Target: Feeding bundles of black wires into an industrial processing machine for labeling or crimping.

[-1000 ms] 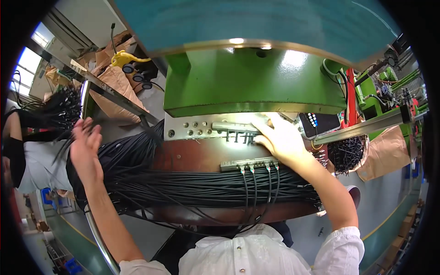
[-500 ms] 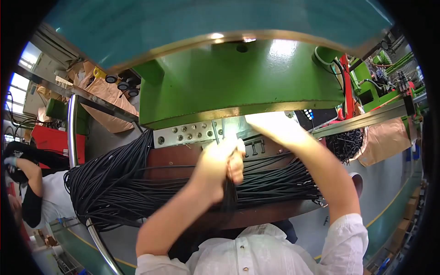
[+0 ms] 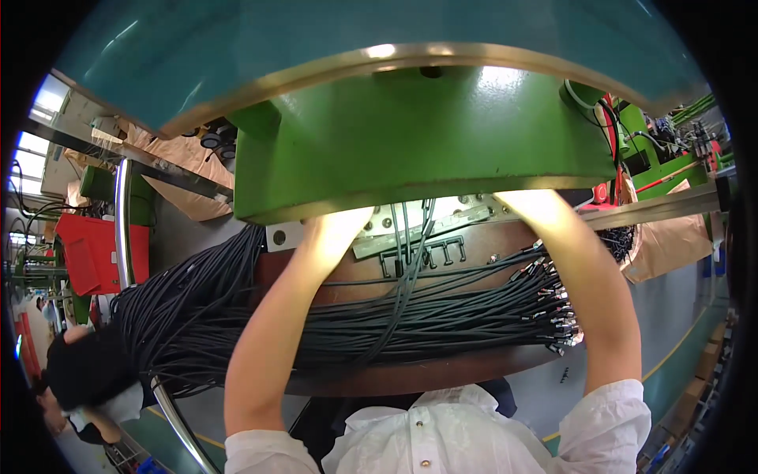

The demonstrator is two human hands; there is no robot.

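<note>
Both my arms reach forward beneath a green machine block (image 3: 426, 150). My left hand (image 3: 347, 223) shows only its brightly lit back and wrist, by the left part of a metal plate with round holes (image 3: 294, 235). My right hand (image 3: 527, 202) goes under the block's right part. The block's lower edge hides the fingers of both. Between them, several black cables (image 3: 405, 237) rise from a long cable bundle (image 3: 426, 324) and pass under the block. Around these cables lie a metal bar (image 3: 466, 220) and a black comb-shaped plastic piece (image 3: 452, 251).
The bundle lies across a brown table (image 3: 442, 370), its metal-tipped ends (image 3: 562, 316) to the right. On the left it drapes near a steel post (image 3: 124, 221). A teal machine part (image 3: 379, 24) overhangs everything. A co-worker in black (image 3: 91, 363) is at the left.
My left hand has let go of the black cables at the middle and moved forward and left under the block. My right arm has shifted right. The co-worker has changed position.
</note>
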